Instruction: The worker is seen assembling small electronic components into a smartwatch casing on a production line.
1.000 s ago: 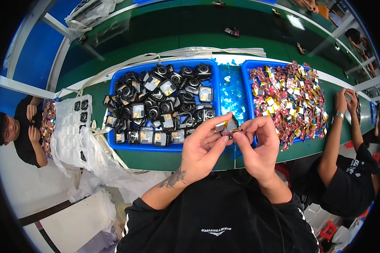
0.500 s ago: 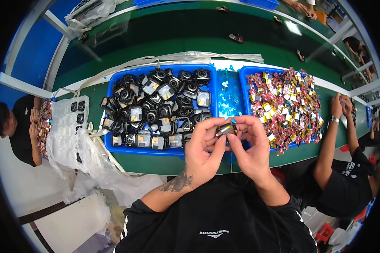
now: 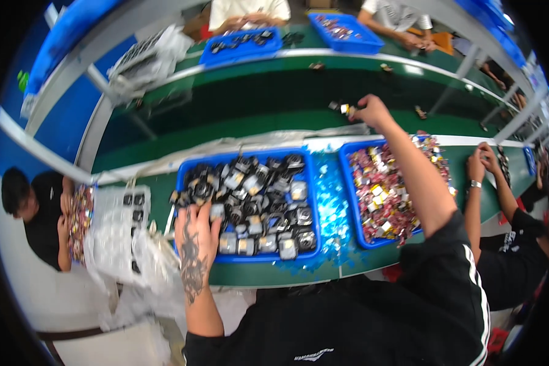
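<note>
While a pale module (image 3: 346,109) lies at the right fingers (image 3: 362,114), whether they pinch it is unclear.

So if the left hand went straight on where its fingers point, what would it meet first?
Likely the black watch cases in the blue tray; depth is unclear, so the left hand may already touch them.

Blurred white lettering (image 3: 314,355), black shirt (image 3: 354,320)

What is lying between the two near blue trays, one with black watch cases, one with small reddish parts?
The head view shows a shiny blue strip between the watch-case tray and the parts tray.
</note>
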The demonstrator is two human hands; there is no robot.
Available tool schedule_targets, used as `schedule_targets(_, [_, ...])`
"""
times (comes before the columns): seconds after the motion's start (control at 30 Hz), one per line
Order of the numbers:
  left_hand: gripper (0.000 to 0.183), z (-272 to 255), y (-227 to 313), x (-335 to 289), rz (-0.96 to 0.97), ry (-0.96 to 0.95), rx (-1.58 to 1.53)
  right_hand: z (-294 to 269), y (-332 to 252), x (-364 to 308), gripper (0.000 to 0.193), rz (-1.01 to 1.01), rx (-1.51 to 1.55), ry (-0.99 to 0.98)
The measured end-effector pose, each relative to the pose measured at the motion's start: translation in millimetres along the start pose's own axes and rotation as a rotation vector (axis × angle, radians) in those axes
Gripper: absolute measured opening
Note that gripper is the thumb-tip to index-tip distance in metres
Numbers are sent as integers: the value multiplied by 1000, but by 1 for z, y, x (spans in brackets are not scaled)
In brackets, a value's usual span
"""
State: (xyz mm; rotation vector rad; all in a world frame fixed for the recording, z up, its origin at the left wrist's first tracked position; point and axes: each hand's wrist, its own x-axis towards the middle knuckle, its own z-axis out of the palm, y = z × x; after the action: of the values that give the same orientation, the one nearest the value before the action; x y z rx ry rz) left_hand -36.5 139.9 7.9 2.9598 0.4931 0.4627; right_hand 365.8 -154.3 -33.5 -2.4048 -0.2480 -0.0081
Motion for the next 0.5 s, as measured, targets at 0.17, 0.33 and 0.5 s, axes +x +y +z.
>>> schedule_targets(0.17, [48, 15, -4, -2, 40, 5, -82, -5, 22, 11, 55, 77, -271, -70])
schedule_targets(0.33, [18, 23, 6, 8, -145, 84, -627, -45, -15, -40, 41, -218, -285, 105])
schedule_targets(0.5, [30, 16, 81, 9, -110, -73, -1298, -40, -120, -207, 39, -427, 316, -690])
